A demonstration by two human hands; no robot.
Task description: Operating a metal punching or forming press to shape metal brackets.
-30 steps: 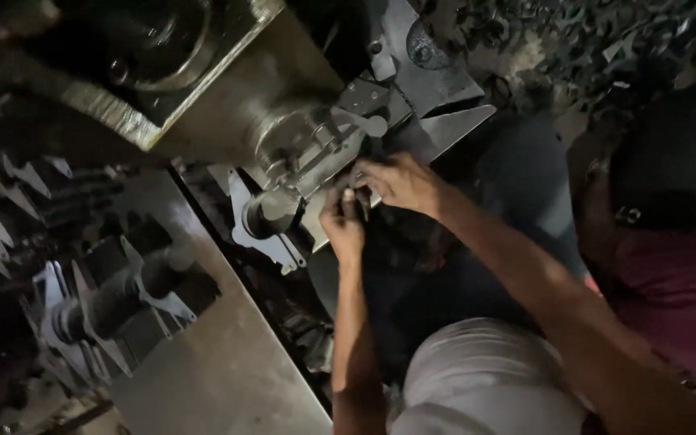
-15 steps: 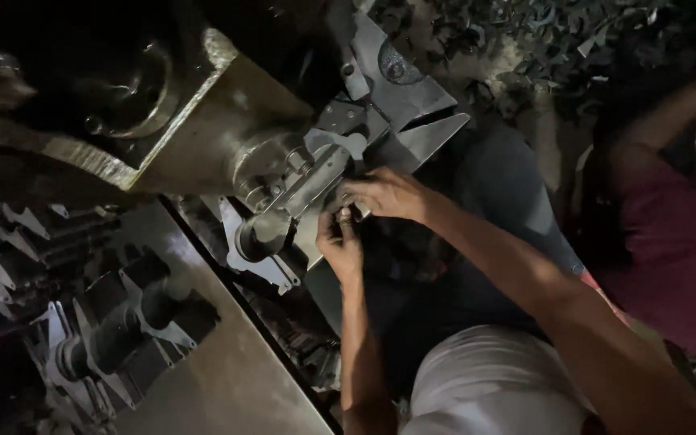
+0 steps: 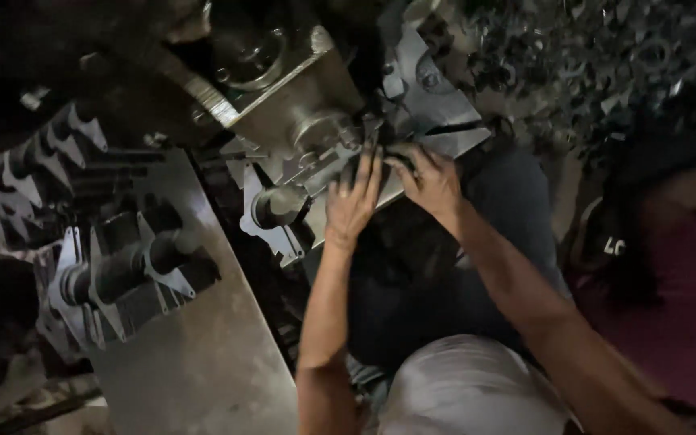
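Now both hands, left (image 3: 354, 201) & right (image 3: 431, 181), lie flat (fingers spread) on grey metal fixture (image 3: 340, 165).

No packages, signs or screens, only small white lettering on a dark garment (image 3: 615, 246), right side

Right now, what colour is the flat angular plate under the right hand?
Dull grey bare metal plate, head view.

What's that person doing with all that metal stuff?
A person is working at a dark metal machine. The left hand lies flat, fingers spread, on a grey metal part that sticks out of it. The right hand touches the flat metal plate beside it. Neither hand has a grip around anything. Stacks of cut metal pieces sit to the left.
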